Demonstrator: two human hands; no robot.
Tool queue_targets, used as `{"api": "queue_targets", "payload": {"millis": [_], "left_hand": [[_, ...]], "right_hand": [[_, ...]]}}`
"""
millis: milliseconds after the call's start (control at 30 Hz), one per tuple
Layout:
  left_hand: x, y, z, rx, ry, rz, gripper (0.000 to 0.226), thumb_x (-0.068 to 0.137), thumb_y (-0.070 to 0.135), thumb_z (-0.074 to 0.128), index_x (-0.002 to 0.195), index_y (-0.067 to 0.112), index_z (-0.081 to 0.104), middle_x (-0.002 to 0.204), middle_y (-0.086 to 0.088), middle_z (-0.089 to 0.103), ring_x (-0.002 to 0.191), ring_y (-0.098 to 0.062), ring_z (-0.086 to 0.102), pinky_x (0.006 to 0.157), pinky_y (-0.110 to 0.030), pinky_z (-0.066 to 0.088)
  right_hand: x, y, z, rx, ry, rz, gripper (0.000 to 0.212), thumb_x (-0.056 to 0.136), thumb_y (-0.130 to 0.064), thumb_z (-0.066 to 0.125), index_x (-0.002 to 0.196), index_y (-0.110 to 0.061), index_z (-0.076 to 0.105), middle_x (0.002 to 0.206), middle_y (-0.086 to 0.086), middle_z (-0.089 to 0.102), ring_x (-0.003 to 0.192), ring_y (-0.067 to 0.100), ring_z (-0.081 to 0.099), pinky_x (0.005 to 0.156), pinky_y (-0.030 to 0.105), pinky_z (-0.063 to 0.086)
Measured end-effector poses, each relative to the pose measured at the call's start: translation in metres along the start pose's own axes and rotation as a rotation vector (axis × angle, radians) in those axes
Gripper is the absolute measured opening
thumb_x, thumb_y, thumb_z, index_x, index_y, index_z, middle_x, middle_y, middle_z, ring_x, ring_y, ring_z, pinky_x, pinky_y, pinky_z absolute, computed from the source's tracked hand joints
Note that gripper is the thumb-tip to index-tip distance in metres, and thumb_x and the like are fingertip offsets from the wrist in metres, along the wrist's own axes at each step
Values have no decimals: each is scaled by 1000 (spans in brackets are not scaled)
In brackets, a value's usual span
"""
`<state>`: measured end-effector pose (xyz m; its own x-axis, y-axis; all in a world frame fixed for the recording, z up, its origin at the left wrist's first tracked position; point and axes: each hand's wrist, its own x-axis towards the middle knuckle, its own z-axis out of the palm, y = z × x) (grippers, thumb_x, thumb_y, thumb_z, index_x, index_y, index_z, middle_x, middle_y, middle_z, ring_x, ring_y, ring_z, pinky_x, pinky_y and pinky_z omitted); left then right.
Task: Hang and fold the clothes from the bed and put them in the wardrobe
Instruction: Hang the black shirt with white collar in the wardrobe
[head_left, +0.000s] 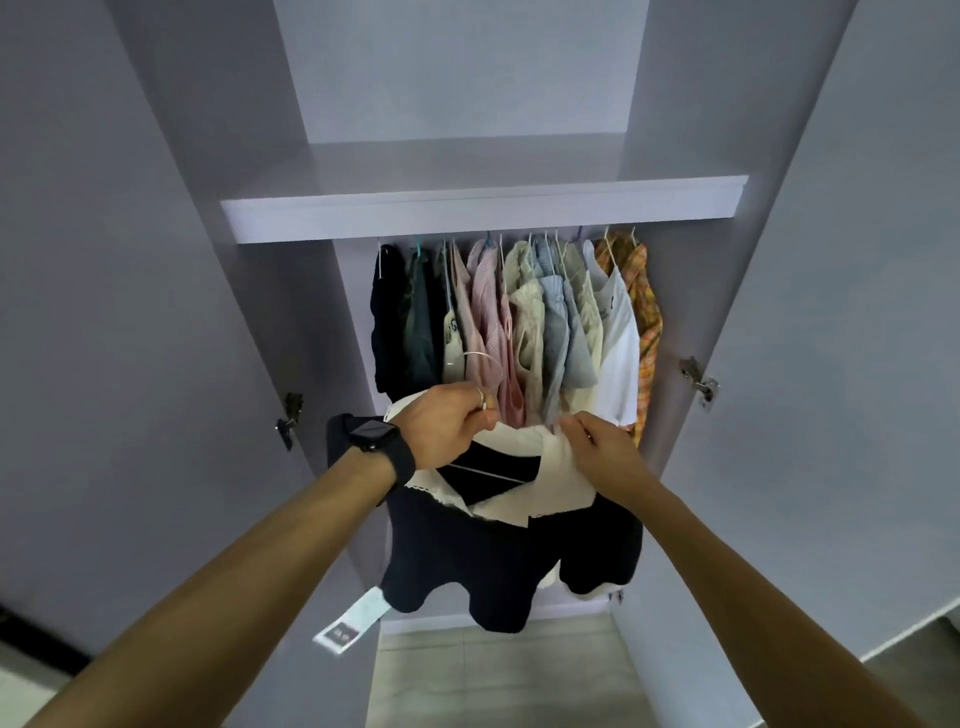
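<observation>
A dark navy garment (457, 561) with a white collar (550, 483) hangs in front of the open wardrobe, on a wire hanger whose hook (475, 356) rises above my left hand. My left hand (447, 426), with a ring and a black watch, grips the garment and hanger at the neck. My right hand (597, 439) pinches the white collar on the right side. A paper tag (353, 621) dangles from the garment's lower left. Behind it, several hung clothes (519, 317) fill the rail under the shelf.
The wardrobe shelf (483, 208) runs above the rail, with an open compartment over it. Both doors stand open, with hinges (288, 418) at left and right (698, 382). Tiled floor (498, 675) shows below. Dark clothes hang at the rail's left, an orange plaid shirt (644, 306) at its right.
</observation>
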<state>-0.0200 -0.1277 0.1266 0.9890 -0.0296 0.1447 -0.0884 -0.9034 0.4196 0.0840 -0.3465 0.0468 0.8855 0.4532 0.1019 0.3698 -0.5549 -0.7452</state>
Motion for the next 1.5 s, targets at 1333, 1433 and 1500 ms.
{"api": "queue_targets", "payload": {"millis": [1333, 1433, 1500], "left_hand": [[-48, -51, 5, -150, 178, -177, 54, 89, 29, 64, 141, 34, 50, 141, 8, 52, 130, -11, 44, 105, -22, 33], [-28, -18, 14, 49, 120, -66, 30, 94, 48, 57, 116, 30, 64, 114, 8, 67, 110, -14, 59, 91, -31, 48], [-23, -12, 23, 50, 131, -113, 26, 98, 47, 52, 104, 26, 65, 97, 9, 69, 94, -16, 64, 75, -31, 49]], "right_hand": [[-4, -12, 11, -88, 3, -343, 17, 102, -31, 55, 101, -21, 69, 118, -8, 48, 113, 14, 51, 96, 47, 49], [-9, -25, 24, -72, -51, -365, 16, 103, -29, 55, 101, -20, 68, 114, -7, 51, 106, 11, 53, 94, 37, 47], [-14, -30, 26, -40, -37, -382, 15, 102, -29, 57, 103, -21, 69, 110, -5, 56, 99, 12, 56, 89, 33, 46]]}}
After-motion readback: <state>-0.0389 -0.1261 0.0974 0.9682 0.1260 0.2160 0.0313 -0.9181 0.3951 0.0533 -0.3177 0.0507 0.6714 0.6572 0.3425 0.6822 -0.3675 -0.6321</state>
